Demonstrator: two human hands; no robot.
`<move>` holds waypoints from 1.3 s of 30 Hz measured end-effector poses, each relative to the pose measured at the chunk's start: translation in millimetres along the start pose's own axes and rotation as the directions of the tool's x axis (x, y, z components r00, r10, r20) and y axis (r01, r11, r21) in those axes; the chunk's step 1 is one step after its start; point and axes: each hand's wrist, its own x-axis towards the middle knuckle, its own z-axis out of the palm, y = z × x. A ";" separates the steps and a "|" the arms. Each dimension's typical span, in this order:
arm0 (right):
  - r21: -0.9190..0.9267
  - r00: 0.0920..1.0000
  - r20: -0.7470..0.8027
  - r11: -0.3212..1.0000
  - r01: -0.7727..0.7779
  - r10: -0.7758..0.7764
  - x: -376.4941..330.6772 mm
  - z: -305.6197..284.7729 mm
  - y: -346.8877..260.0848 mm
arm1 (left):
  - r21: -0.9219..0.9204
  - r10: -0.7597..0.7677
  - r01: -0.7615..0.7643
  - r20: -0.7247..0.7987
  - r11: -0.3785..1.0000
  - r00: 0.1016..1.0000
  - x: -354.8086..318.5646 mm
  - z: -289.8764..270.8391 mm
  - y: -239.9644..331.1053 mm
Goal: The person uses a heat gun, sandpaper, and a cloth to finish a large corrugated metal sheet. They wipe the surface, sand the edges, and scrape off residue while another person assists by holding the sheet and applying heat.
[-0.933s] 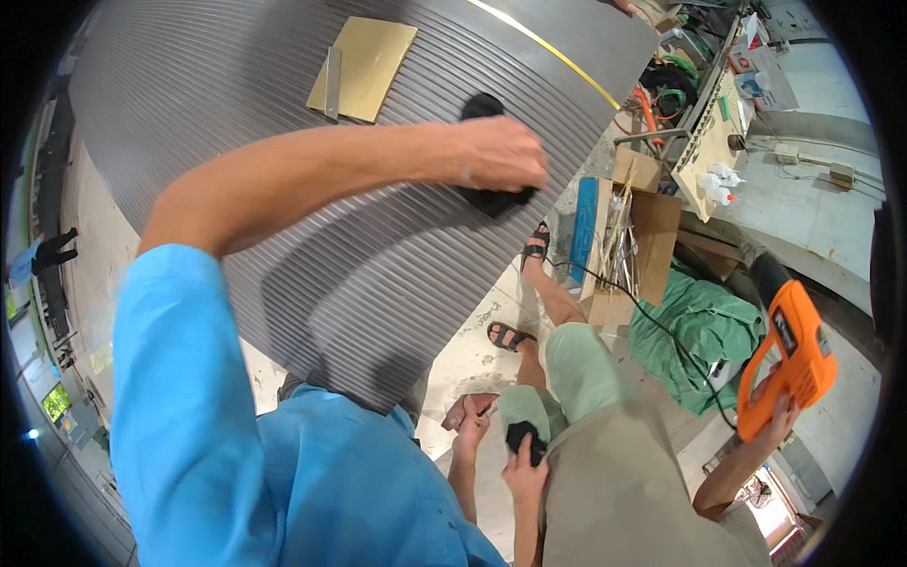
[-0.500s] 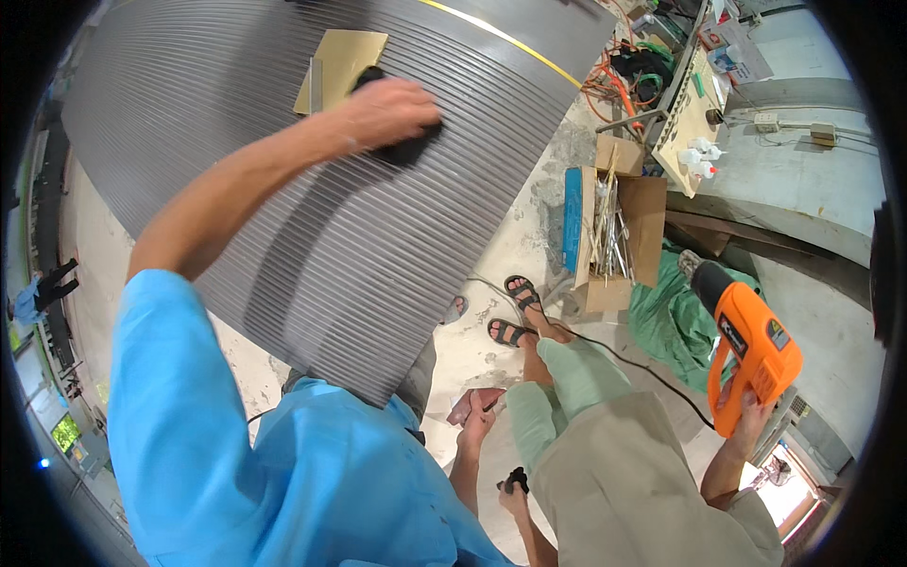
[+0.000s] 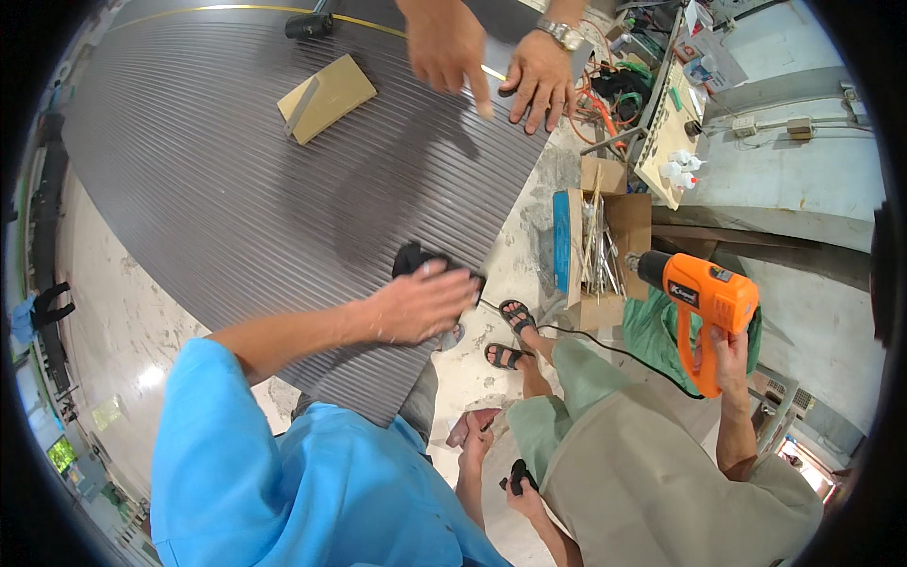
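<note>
- Your left hand point(image 3: 420, 302) lies palm down with the fingers spread flat, pressing on a black pad point(image 3: 412, 257). It is pressing rather than clasping. Only the pad's far edge shows beyond the fingertips.
- The pad sits on the grey ribbed sheet point(image 3: 236, 189), close to the sheet's near right edge and just above bare floor point(image 3: 529, 236).
- A hand low beside your blue shirt point(image 3: 475, 437) is probably your right. I cannot tell whether it is open or curled, and it appears to hold nothing.
- Risk: the pad is near the edge. A stroke carried towards you could run it off the ribs, and your hand would drop to the floor.
- Risk: your left hand shows blur. At speed, a flat palm with no grip may let the pad slide out from under it.
- Risk: a co-worker's two hands point(image 3: 539, 71) rest at the sheet's far edge. A long push away from you could reach those fingers, or the wooden block point(image 3: 326, 94) lying loose on the sheet.
- Risk: another person holds an orange heat gun point(image 3: 704, 298) upright, well to the right of your hand. If its nozzle swings left, heat could reach your fingers or the sheet.
- Risk: the heat gun's cable point(image 3: 586, 340) trails past sandalled feet point(image 3: 510, 331). A snagged foot could jerk the tool.
- Risk: the open cardboard box point(image 3: 614, 227) of thin rods stands just beside the sheet, where a stumble could tip it.
</note>
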 end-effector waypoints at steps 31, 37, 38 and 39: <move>-0.255 0.647 0.677 0.712 0.654 -0.351 27.3 -122.8 -573.3 | 0.036 -0.584 0.731 -0.575 0.681 0.572 -22.3 -15.6 -19.7; -0.143 0.636 0.590 0.710 0.689 -0.498 -16.1 -35.1 -551.7 | 0.027 -0.597 0.720 -0.539 0.693 0.595 25.3 -30.0 -48.1; -0.138 0.682 0.545 0.749 0.648 -0.489 -13.4 -11.3 -507.3 | 0.042 -0.630 0.727 -0.466 0.685 0.621 30.4 -35.2 -55.2; -0.128 0.735 0.502 0.801 0.584 -0.456 -9.6 13.9 -440.8 | 0.076 -0.593 0.708 -0.489 0.702 0.640 35.1 -39.3 -60.4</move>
